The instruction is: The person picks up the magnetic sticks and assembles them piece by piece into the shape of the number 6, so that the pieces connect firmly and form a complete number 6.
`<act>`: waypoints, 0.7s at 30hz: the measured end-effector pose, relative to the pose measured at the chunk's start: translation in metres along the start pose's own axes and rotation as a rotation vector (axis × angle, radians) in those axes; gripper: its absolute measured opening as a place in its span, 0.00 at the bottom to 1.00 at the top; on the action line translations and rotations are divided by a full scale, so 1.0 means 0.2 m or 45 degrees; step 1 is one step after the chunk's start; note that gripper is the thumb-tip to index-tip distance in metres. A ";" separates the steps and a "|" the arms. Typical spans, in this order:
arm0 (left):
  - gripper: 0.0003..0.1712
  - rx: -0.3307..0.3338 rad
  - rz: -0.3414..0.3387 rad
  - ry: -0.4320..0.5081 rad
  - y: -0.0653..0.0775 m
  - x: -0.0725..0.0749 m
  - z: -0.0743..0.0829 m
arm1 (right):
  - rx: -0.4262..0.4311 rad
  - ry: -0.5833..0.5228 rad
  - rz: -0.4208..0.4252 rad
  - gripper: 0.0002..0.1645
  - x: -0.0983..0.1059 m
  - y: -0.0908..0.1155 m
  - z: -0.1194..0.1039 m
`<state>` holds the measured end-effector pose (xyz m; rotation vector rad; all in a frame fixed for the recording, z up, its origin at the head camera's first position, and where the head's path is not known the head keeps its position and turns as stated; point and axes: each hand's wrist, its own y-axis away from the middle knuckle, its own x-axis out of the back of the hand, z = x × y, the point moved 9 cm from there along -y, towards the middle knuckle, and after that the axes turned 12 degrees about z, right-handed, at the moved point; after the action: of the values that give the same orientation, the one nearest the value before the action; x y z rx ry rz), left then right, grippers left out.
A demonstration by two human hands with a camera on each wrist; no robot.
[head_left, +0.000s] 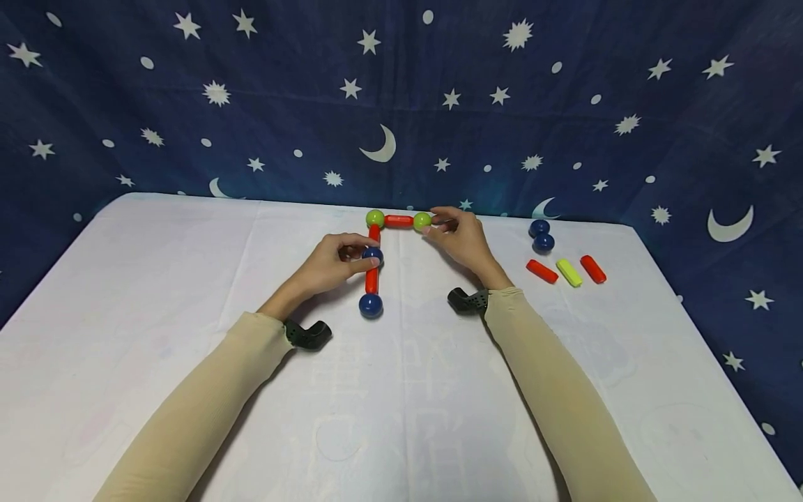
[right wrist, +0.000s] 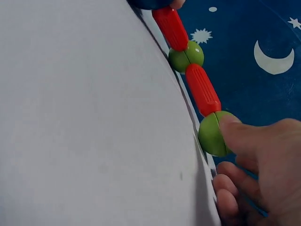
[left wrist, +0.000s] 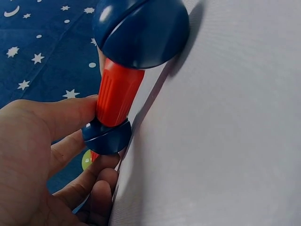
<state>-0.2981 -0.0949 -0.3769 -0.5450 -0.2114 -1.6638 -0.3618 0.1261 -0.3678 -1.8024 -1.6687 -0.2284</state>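
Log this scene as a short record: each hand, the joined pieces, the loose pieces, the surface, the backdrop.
Left hand: the left hand pinches the middle blue ball
Right hand: the right hand pinches the green end ball
Joined pieces: an L-shaped chain of two blue balls, two green balls and three red rods
Loose pieces: two blue balls, two red rods and one yellow-green rod, beyond the right hand
Surface: white tablecloth
Backdrop: dark blue curtain with white stars and moons
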 end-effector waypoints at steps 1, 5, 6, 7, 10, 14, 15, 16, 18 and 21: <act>0.21 0.002 0.000 0.001 0.00 0.00 0.00 | 0.000 -0.009 0.001 0.28 0.01 0.00 0.00; 0.20 0.002 0.002 0.006 0.00 0.00 0.01 | 0.006 -0.006 -0.007 0.29 0.07 0.00 -0.02; 0.20 0.002 0.002 0.007 0.00 0.00 0.01 | 0.010 0.000 -0.009 0.29 0.08 0.01 -0.02; 0.20 0.003 0.002 0.006 0.00 0.00 0.01 | 0.014 0.003 -0.011 0.29 0.10 0.01 -0.02; 0.20 0.006 0.000 0.006 0.00 0.00 0.01 | 0.045 0.013 -0.014 0.29 0.16 0.03 -0.02; 0.21 0.007 -0.004 0.002 0.00 0.00 0.01 | 0.096 0.026 -0.004 0.28 0.25 0.06 -0.02; 0.20 0.007 -0.005 0.001 0.00 0.00 0.01 | 0.107 0.028 0.001 0.27 0.28 0.07 -0.02; 0.20 0.006 -0.005 0.000 0.00 0.00 0.00 | 0.120 0.032 0.006 0.27 0.30 0.07 -0.02; 0.20 0.008 -0.005 -0.002 0.00 0.00 0.00 | 0.134 0.044 0.016 0.26 0.35 0.09 -0.01; 0.20 0.013 -0.008 -0.002 0.00 0.00 0.00 | 0.157 0.081 0.039 0.25 0.44 0.12 0.01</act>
<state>-0.2978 -0.0946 -0.3775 -0.5382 -0.2228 -1.6681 -0.3251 0.2005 -0.3309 -1.7105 -1.5755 -0.1643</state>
